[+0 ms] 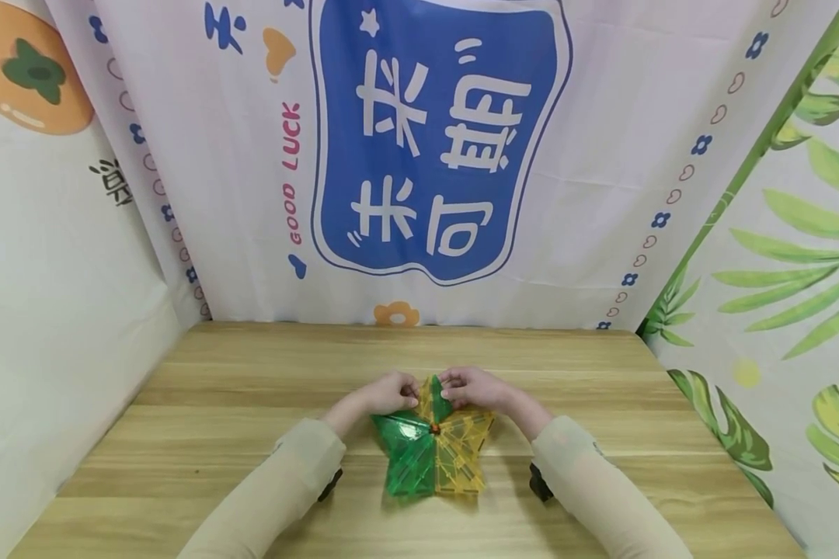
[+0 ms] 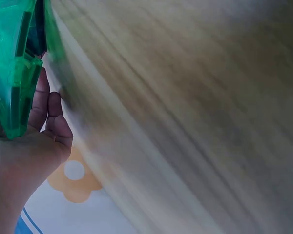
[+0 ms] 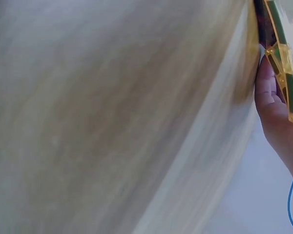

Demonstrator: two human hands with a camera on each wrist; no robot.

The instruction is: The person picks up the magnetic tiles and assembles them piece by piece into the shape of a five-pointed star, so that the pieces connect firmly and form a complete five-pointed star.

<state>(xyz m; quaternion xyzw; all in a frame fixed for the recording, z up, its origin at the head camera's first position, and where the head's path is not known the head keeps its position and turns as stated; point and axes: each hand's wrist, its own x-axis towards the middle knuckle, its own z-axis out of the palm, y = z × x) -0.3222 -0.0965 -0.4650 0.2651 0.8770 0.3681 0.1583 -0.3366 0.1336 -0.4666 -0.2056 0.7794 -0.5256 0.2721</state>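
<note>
A star of translucent magnetic tiles (image 1: 412, 466) sits between both hands, its left points green and its right points yellow. Its far point is yellow on the left and green on the right, and a small red-orange spot marks the centre. At that far point, my left hand (image 1: 391, 392) pinches the left side while my right hand (image 1: 478, 388) pinches the right. Green tile edges (image 2: 17, 92) cover part of the left fingers in the left wrist view. Yellow tile edges (image 3: 285, 73) do likewise in the right wrist view. Whether the star touches the table cannot be told.
The wood-grain table (image 1: 252, 357) extends around the star. Behind it hangs a white printed curtain (image 1: 601, 155) with a blue panel. A leaf-patterned cloth (image 1: 797, 256) borders the right side, and a white cloth (image 1: 63, 256) the left.
</note>
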